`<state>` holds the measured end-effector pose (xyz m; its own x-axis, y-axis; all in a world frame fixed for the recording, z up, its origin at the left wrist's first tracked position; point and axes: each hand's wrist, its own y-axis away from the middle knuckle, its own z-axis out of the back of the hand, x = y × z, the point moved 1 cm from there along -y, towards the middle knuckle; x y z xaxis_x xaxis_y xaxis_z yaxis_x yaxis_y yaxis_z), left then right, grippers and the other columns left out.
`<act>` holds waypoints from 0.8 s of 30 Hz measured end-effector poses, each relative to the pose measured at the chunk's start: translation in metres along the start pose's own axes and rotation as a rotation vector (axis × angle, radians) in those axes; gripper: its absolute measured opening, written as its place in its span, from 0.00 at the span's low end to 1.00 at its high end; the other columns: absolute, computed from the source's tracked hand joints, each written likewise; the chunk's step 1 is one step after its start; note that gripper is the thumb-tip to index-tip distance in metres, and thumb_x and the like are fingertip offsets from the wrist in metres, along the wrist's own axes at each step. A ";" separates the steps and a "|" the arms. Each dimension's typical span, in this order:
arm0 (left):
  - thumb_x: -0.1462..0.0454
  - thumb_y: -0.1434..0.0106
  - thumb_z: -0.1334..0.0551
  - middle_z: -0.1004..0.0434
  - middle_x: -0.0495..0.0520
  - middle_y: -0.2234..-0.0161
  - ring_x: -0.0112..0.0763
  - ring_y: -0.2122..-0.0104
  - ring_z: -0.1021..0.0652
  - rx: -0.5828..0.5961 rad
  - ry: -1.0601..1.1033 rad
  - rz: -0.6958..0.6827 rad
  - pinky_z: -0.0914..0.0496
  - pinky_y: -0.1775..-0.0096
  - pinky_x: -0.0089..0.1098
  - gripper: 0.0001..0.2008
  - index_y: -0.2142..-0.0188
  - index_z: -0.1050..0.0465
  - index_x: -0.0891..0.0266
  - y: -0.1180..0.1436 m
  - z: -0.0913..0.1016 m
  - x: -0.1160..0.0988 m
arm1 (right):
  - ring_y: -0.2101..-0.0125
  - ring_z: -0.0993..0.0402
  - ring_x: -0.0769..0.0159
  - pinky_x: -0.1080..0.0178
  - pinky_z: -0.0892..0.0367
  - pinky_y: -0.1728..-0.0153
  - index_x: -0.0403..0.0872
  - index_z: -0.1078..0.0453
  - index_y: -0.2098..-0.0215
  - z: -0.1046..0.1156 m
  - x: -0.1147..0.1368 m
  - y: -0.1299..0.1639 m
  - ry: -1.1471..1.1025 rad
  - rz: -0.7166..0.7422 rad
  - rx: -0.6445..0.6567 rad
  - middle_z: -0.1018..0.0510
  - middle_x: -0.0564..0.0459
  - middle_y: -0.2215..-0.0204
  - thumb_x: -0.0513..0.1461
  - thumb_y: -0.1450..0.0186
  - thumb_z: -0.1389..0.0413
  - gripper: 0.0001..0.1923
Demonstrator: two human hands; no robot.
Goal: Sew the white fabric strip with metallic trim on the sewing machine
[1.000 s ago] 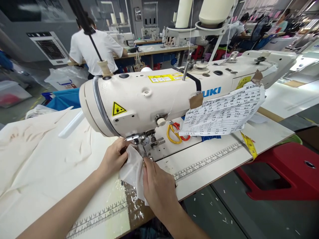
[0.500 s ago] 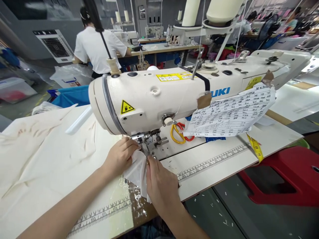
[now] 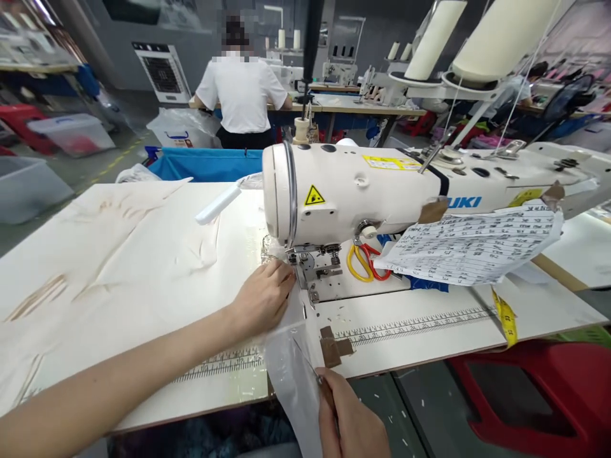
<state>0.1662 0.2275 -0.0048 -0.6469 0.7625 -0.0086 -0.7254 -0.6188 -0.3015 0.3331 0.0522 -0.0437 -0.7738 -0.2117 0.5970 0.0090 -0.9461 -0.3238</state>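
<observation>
A white sewing machine [image 3: 329, 184] stands in front of me, its presser foot [image 3: 301, 277] low over the bed. My left hand [image 3: 262, 296] is beside the foot, its fingers curled on thin white fabric [image 3: 291, 362]. The fabric runs from the needle area down over the table's front edge. Nearer to me, my right hand [image 3: 351, 413] is closed around a slim pointed metal tool [image 3: 308, 362], whose tip lies over the fabric. The fabric's lower end hangs beside the right fingers; whether they also pinch it I cannot tell.
Scissors [image 3: 367, 262] with yellow and red handles lie behind the foot. A handwritten sheet [image 3: 472, 245] is taped to the machine. White cloth [image 3: 95, 267] covers the left side. A yellow tape measure [image 3: 505, 318] hangs off the front edge near a red stool [image 3: 573, 394]. A person [image 3: 243, 95] sits ahead.
My right hand has moved away from the presser foot, down toward me, baring the fabric and the pointed tool. My left hand stays by the foot. The whole view has shifted left.
</observation>
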 end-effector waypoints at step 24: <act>0.64 0.32 0.49 0.34 0.68 0.38 0.49 0.37 0.35 0.077 0.060 0.034 0.41 0.37 0.45 0.26 0.38 0.36 0.78 0.017 -0.011 -0.003 | 0.64 0.16 0.60 0.67 0.23 0.72 0.45 0.32 0.44 0.004 -0.008 -0.018 0.159 0.165 0.037 0.16 0.44 0.56 0.38 0.24 0.60 0.18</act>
<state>0.1584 0.2168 -0.0200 -0.6576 0.7496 -0.0753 -0.7208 -0.6551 -0.2264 0.3411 0.0701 -0.0396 -0.8498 -0.3258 0.4144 0.1646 -0.9108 -0.3786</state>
